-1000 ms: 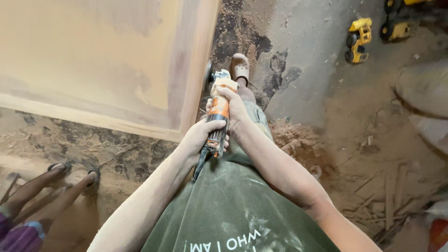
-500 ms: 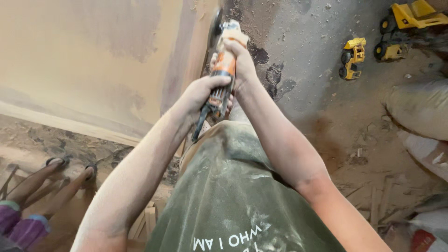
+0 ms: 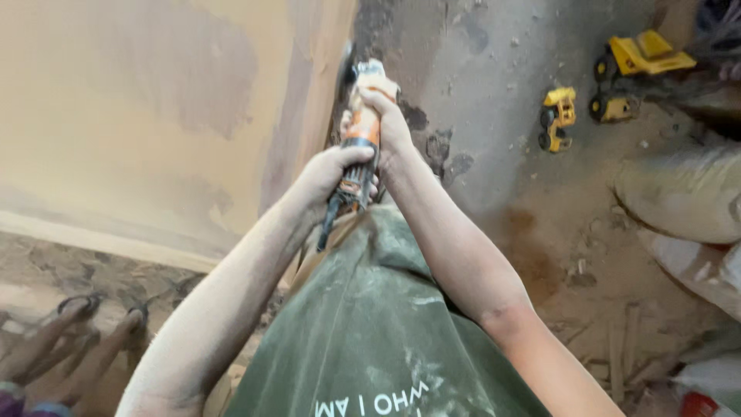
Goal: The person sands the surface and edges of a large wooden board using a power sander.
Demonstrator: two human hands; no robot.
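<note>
An orange and grey angle grinder (image 3: 361, 131) is held out in front of me against the right edge of a large pale wooden panel (image 3: 154, 116). My left hand (image 3: 332, 174) grips the rear of its body, just above the black cable. My right hand (image 3: 382, 116) wraps the front part near the head. The grinder's disc is hidden behind my hands and the panel edge. My green dusty shirt (image 3: 370, 332) fills the lower middle.
Two yellow toy vehicles (image 3: 557, 116) (image 3: 629, 62) lie on the dusty floor at the upper right. Filled sacks (image 3: 683, 193) rest at the right. Another person's sandalled feet (image 3: 69, 332) stand at the lower left. Wood scraps (image 3: 617, 340) lie at the lower right.
Both hands have pushed the grinder forward along the panel's edge, farther from my body. The view has tilted so the toys and sacks show more.
</note>
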